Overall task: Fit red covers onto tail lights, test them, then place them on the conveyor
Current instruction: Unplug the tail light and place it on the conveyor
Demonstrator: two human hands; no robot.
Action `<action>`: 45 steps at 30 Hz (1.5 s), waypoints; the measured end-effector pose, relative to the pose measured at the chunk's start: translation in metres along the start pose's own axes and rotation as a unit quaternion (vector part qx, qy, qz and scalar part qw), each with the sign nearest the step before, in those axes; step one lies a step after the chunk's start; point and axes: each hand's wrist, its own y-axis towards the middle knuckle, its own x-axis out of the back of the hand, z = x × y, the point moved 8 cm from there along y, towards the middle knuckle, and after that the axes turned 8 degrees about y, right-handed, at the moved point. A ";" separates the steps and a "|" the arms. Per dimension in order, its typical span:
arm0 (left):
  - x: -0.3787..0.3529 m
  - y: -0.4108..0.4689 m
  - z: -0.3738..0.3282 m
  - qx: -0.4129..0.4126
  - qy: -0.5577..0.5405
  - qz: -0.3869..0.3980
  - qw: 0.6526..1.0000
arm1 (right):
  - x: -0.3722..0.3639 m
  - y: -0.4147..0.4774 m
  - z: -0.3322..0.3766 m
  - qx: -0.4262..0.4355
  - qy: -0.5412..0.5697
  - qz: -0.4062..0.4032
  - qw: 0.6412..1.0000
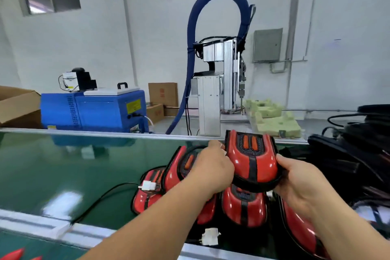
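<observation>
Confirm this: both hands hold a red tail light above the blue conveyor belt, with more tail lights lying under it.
Not quite: the conveyor belt is green, not blue, as the head view shows. Both the left hand and right hand do hold the tail light, with more tail lights under it.

head view, forward-down (close), over conveyor (63, 167)

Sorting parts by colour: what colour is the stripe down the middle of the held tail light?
Black, on the red tail light, in the head view.

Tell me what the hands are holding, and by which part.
Both hands grip one tail light: left hand on its left edge, right hand on its lower right edge.
</observation>
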 end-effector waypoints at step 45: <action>-0.028 -0.026 -0.028 -0.136 0.416 -0.048 0.898 | 0.017 0.024 -0.016 0.161 -0.672 -0.064 0.720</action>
